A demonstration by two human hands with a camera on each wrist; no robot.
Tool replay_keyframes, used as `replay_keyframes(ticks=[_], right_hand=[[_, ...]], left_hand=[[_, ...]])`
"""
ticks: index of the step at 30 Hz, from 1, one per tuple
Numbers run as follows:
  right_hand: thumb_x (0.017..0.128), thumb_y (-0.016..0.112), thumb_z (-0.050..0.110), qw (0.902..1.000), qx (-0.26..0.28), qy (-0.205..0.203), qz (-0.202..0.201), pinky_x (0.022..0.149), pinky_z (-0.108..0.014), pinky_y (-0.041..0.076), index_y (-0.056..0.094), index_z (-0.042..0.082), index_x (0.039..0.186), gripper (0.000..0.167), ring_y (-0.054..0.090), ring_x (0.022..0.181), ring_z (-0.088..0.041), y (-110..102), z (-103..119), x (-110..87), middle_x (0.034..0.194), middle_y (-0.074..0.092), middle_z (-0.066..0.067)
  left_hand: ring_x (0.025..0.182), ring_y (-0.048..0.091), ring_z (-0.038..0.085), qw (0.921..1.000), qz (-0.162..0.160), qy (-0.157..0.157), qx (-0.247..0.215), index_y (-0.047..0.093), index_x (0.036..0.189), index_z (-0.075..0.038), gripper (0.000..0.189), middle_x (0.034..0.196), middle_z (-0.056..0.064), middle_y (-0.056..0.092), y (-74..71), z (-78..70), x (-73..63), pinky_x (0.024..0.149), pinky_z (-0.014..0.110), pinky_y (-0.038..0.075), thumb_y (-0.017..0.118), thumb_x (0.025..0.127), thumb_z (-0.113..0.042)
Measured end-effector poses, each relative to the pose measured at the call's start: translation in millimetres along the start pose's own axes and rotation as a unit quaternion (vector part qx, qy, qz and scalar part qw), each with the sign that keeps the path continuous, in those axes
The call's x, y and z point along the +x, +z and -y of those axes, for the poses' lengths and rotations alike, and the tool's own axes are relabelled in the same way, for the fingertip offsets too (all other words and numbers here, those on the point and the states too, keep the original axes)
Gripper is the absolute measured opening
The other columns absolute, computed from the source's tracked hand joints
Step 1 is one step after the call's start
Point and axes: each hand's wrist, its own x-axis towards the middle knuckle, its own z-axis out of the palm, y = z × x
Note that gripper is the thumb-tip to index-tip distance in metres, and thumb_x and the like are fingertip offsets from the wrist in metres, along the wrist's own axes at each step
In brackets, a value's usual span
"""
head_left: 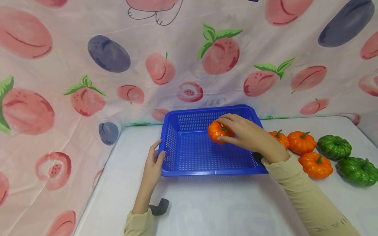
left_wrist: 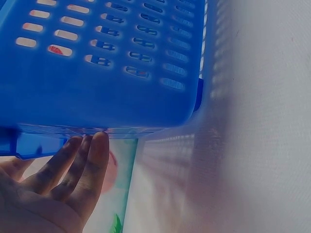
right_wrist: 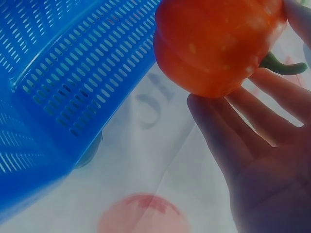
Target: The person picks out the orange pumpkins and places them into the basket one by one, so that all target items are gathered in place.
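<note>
Over the blue plastic basket (head_left: 212, 172), my right hand (head_left: 246, 136) holds a small orange pumpkin (head_left: 215, 131) between thumb and fingers. Its curved green stem (right_wrist: 282, 65) points toward the palm in the right wrist view, where the fingertips press against the glossy skin. At the basket's left side, my left hand (head_left: 153, 167) grips the rim, thumb near the top edge. From the left wrist view, the fingers of that hand (left_wrist: 63, 194) extend against the basket's outer wall (left_wrist: 97, 92). No other pumpkin shows inside the slotted basket.
Right of the basket, more orange pumpkins (head_left: 302, 143) and two green pumpkins (head_left: 334, 147) rest on the white table (head_left: 206, 209). My right forearm partly covers one orange pumpkin. A fruit-patterned cloth (head_left: 130, 65) hangs behind and on the left. Dark devices (head_left: 159, 207) sit at both wrists.
</note>
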Motion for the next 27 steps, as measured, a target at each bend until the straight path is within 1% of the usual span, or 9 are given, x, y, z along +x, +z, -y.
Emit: replay_keyframes(ticks=[6, 13, 19, 22, 27], right_hand=[[0.09, 0.074, 0.035, 1.0, -0.002, -0.004, 0.003, 0.101, -0.05, 0.046, 0.059, 0.005, 0.133, 0.055, 0.054, 0.123, -0.032, 4.0, 1.1, 7.3, 0.133, 0.058, -0.014], [0.089, 0.075, 0.035, 0.9999, 0.005, -0.007, 0.011, 0.101, -0.048, 0.047, 0.058, 0.004, 0.133, 0.056, 0.055, 0.122, -0.032, 7.7, 5.2, 16.0, 0.133, 0.057, -0.014], [0.09, 0.074, 0.035, 0.9997, 0.006, -0.005, 0.023, 0.099, -0.047, 0.049, 0.058, 0.004, 0.134, 0.056, 0.056, 0.119, -0.031, 11.5, 6.4, 22.1, 0.132, 0.058, -0.015], [0.091, 0.073, 0.037, 0.9996, 0.005, -0.003, 0.027, 0.099, -0.047, 0.049, 0.057, 0.004, 0.135, 0.057, 0.056, 0.12, -0.032, 13.3, 6.2, 24.0, 0.133, 0.057, -0.015], [0.09, 0.073, 0.037, 0.9995, 0.012, 0.001, 0.031, 0.1, -0.047, 0.048, 0.057, 0.004, 0.135, 0.058, 0.056, 0.12, -0.032, 16.1, 5.0, 27.4, 0.132, 0.058, -0.015]], left_hand=[[0.115, 0.058, 0.036, 1.0, -0.001, 0.0, -0.001, 0.034, 0.154, -0.016, 0.048, 0.129, 0.026, 0.058, -0.1, 1.2, 0.6, 0.097, 0.046, 0.044, 0.044, 0.107, -0.019], [0.115, 0.058, 0.037, 1.0, -0.004, 0.0, 0.001, 0.033, 0.154, -0.015, 0.048, 0.13, 0.026, 0.058, -0.2, 0.6, 0.2, 0.098, 0.047, 0.044, 0.045, 0.107, -0.02], [0.113, 0.059, 0.038, 1.0, -0.007, 0.005, -0.005, 0.034, 0.153, -0.014, 0.048, 0.127, 0.027, 0.059, -0.7, -0.1, -0.5, 0.091, 0.036, 0.046, 0.045, 0.106, -0.017], [0.112, 0.06, 0.038, 0.9999, -0.006, 0.009, -0.005, 0.034, 0.153, -0.012, 0.048, 0.127, 0.028, 0.059, -0.5, 0.1, -1.1, 0.09, 0.033, 0.047, 0.045, 0.106, -0.016], [0.113, 0.059, 0.035, 1.0, -0.005, 0.001, -0.004, 0.034, 0.153, -0.016, 0.048, 0.127, 0.025, 0.059, -0.2, 1.1, 0.1, 0.095, 0.039, 0.044, 0.045, 0.106, -0.016]])
